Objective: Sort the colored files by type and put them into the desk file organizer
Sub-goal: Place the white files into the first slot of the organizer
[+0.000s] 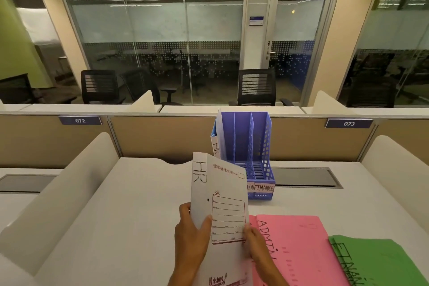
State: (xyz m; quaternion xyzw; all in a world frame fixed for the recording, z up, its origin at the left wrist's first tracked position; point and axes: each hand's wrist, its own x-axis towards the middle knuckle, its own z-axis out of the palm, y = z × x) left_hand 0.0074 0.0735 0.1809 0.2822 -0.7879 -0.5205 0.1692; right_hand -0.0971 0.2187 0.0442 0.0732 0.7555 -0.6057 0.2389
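Note:
A white file [220, 195] marked "HR" stands upright above the desk, held by both hands. My left hand [191, 230] grips its left edge with the thumb on the cover. My right hand [254, 242] holds its lower right edge. Behind it stands the blue desk file organizer [254, 146] with three slots. Another white "HR" file [217, 144] sits in its leftmost slot, and labels reading "FINANCE" run along its front. Pink files [294, 246] marked "ADMIN" lie flat to the right. Green files [380, 260] lie beside them at the far right.
The white desk [120, 216] has curved side dividers [69, 195] on both sides and a tan partition at the back. A grey cable tray lid [304, 176] lies right of the organizer. Office chairs stand beyond the partition.

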